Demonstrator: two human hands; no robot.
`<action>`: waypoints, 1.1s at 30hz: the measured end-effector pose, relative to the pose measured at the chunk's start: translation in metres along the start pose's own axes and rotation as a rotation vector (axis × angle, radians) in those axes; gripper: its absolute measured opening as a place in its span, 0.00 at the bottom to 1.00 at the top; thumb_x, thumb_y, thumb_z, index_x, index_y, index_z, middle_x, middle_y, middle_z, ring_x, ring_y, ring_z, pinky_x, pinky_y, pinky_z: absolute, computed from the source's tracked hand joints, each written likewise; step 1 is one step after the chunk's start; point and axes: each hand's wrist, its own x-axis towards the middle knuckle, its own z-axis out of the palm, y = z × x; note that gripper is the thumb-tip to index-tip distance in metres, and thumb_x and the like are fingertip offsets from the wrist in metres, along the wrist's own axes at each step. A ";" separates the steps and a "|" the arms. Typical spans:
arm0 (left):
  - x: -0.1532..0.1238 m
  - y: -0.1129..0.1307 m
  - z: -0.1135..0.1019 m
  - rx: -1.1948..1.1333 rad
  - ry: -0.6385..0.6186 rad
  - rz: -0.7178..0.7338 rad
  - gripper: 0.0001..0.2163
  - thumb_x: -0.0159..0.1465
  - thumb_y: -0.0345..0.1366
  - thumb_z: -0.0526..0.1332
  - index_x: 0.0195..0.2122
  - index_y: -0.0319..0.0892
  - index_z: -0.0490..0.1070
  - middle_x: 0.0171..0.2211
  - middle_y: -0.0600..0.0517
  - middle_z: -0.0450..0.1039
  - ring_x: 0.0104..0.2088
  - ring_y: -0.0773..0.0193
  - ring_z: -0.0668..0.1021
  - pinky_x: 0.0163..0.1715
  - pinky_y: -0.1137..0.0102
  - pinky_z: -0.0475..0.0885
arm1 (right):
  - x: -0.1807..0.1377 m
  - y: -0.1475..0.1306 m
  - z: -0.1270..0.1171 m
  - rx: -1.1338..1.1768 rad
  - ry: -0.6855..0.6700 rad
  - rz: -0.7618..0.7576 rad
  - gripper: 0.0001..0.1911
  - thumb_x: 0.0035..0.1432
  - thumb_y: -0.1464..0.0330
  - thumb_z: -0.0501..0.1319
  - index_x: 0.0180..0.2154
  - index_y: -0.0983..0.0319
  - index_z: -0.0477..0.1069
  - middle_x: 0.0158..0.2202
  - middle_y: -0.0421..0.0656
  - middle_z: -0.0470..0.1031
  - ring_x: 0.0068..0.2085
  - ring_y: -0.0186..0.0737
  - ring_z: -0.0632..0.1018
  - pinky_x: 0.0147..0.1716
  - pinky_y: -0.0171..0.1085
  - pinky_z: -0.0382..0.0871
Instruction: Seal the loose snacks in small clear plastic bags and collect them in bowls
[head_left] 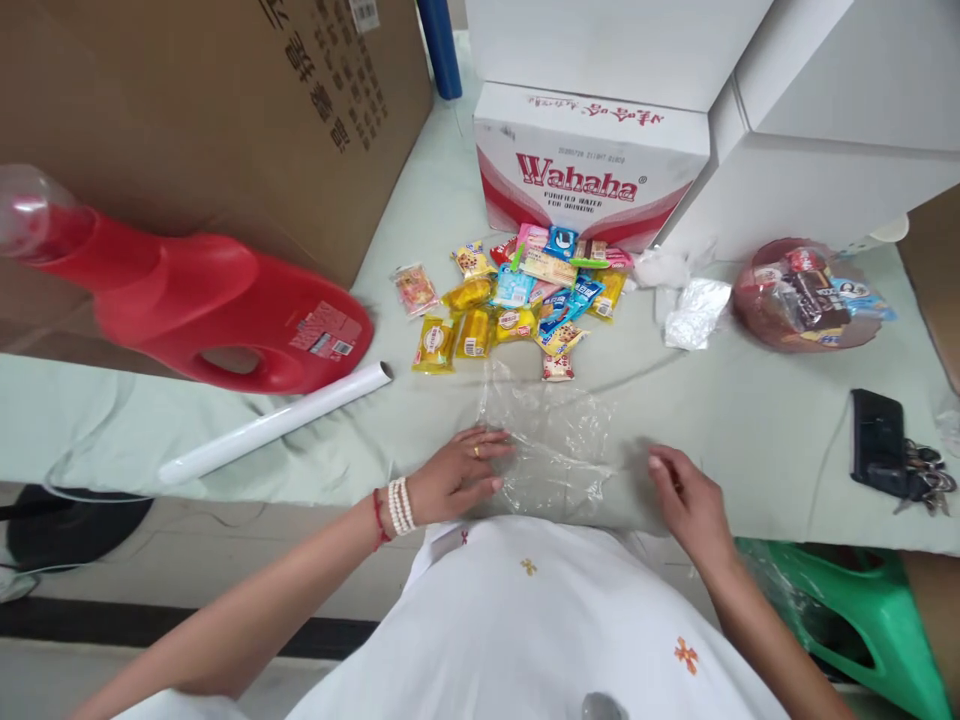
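A clear plastic bag (pixel 551 440) lies flattened and wrinkled on the cloth-covered table in front of me. My left hand (pixel 465 475) rests with outstretched fingers on the bag's left edge; a ring and bracelets show on it. Right of the bag, apart from it, my right hand (pixel 690 500) is loosely curled, with a small gap by the thumb and nothing visible in it. Beyond the bag is a loose pile of wrapped snacks (pixel 514 285), among them several yellow packets (pixel 474 333) and blue sachets (pixel 555 310).
A red detergent bottle (pixel 187 290) and a white tube (pixel 277 425) lie left, before a cardboard box (pixel 187 120). Behind the snacks stands a Wahaha carton (pixel 585 170). To the right are crumpled silver wrapping (pixel 697 313), a snack-filled bowl (pixel 757 320), a phone (pixel 877 440) and keys (pixel 930 475).
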 end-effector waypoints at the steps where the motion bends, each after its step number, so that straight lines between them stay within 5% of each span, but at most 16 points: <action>1: 0.003 0.000 0.004 0.032 0.007 -0.013 0.12 0.71 0.41 0.58 0.35 0.47 0.80 0.64 0.50 0.72 0.69 0.52 0.66 0.71 0.51 0.56 | 0.004 -0.010 0.006 0.007 -0.067 0.097 0.22 0.69 0.51 0.54 0.51 0.59 0.74 0.32 0.44 0.80 0.32 0.45 0.80 0.34 0.41 0.71; 4: 0.008 0.000 0.018 0.116 0.019 0.002 0.11 0.68 0.41 0.61 0.31 0.45 0.79 0.68 0.49 0.67 0.71 0.48 0.63 0.70 0.47 0.54 | 0.012 -0.031 0.028 0.025 -0.220 0.202 0.30 0.62 0.48 0.59 0.57 0.61 0.69 0.28 0.41 0.78 0.31 0.46 0.80 0.34 0.41 0.70; 8: -0.001 0.000 0.028 0.158 0.070 0.011 0.05 0.64 0.32 0.63 0.32 0.45 0.78 0.70 0.50 0.63 0.73 0.48 0.57 0.70 0.45 0.52 | 0.019 -0.027 0.041 0.165 -0.174 0.170 0.25 0.59 0.55 0.61 0.54 0.60 0.70 0.32 0.40 0.77 0.31 0.41 0.77 0.36 0.39 0.69; 13: -0.019 -0.004 0.029 0.186 0.123 -0.011 0.07 0.66 0.30 0.61 0.32 0.46 0.78 0.66 0.52 0.70 0.74 0.51 0.55 0.70 0.46 0.50 | 0.039 0.003 0.017 0.277 0.004 0.199 0.22 0.56 0.53 0.64 0.47 0.59 0.73 0.31 0.39 0.74 0.29 0.37 0.72 0.32 0.37 0.67; 17: -0.032 -0.003 0.019 0.160 0.064 0.009 0.08 0.65 0.30 0.60 0.31 0.46 0.76 0.60 0.52 0.76 0.71 0.53 0.62 0.70 0.45 0.49 | 0.051 0.015 0.001 0.249 0.062 0.208 0.22 0.54 0.52 0.66 0.44 0.60 0.76 0.31 0.40 0.75 0.29 0.37 0.72 0.31 0.36 0.67; 20: -0.037 0.008 0.004 0.127 0.145 -0.001 0.08 0.63 0.32 0.59 0.28 0.45 0.75 0.59 0.49 0.76 0.70 0.49 0.63 0.68 0.46 0.55 | 0.052 0.015 -0.001 0.213 0.067 0.214 0.22 0.54 0.52 0.66 0.45 0.60 0.77 0.31 0.40 0.76 0.29 0.37 0.72 0.31 0.36 0.67; 24: -0.015 0.035 -0.001 0.219 0.454 -0.105 0.11 0.68 0.34 0.56 0.29 0.44 0.74 0.41 0.46 0.82 0.53 0.53 0.77 0.54 0.54 0.70 | 0.047 0.006 0.004 0.215 0.034 0.214 0.23 0.54 0.51 0.65 0.45 0.59 0.78 0.31 0.40 0.76 0.29 0.37 0.72 0.32 0.37 0.68; 26: 0.008 0.045 0.009 0.317 0.457 -0.084 0.12 0.70 0.36 0.56 0.30 0.44 0.75 0.34 0.48 0.80 0.45 0.56 0.78 0.50 0.55 0.70 | 0.043 0.002 0.006 0.206 0.043 0.212 0.23 0.54 0.50 0.65 0.44 0.59 0.78 0.31 0.41 0.76 0.29 0.38 0.72 0.32 0.37 0.68; 29: 0.041 0.045 0.035 0.419 0.315 -0.050 0.10 0.72 0.37 0.56 0.42 0.43 0.78 0.47 0.45 0.81 0.52 0.55 0.78 0.57 0.52 0.66 | 0.033 0.009 0.005 0.181 0.096 0.213 0.24 0.54 0.49 0.64 0.45 0.59 0.78 0.31 0.41 0.77 0.29 0.38 0.73 0.32 0.37 0.69; 33: 0.054 0.027 0.058 0.466 0.222 -0.139 0.22 0.72 0.42 0.56 0.65 0.46 0.66 0.69 0.42 0.64 0.69 0.48 0.65 0.69 0.40 0.45 | 0.015 0.039 -0.006 0.082 0.128 0.214 0.24 0.54 0.47 0.64 0.42 0.59 0.79 0.30 0.41 0.79 0.29 0.41 0.76 0.32 0.39 0.71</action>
